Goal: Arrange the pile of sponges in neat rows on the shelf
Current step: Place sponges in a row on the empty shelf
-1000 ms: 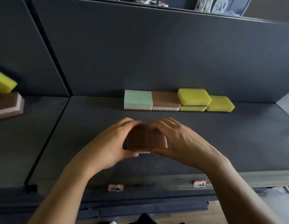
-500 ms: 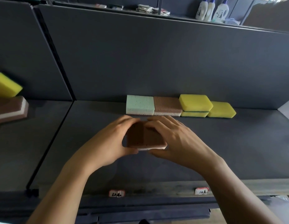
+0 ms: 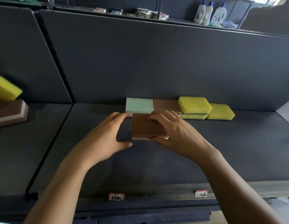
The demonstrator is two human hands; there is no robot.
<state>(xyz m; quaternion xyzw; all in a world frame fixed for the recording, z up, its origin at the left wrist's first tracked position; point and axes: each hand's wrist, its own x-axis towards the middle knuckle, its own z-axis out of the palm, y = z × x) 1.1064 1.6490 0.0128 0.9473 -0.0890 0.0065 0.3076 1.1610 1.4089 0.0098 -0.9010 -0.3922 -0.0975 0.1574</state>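
Done: row of sponges (image 3: 139,105) along the shelf's (image 3: 237,143) back edge.
Now: right hand (image 3: 177,131) grips brown sponge (image 3: 143,126); left hand (image 3: 105,136) spread beside it.
Left: pile (image 3: 9,110), left edge.

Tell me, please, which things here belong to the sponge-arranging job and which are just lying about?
Job: held brown sponge, right hand, left hand, mint sponge, row's brown sponge, yellow sponges, left pile, shelf.
Lying about: detergent bottles, paper stack, price tags.

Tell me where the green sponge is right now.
In the head view, the green sponge lies at the left end of the back row, touching a brown sponge on its right.
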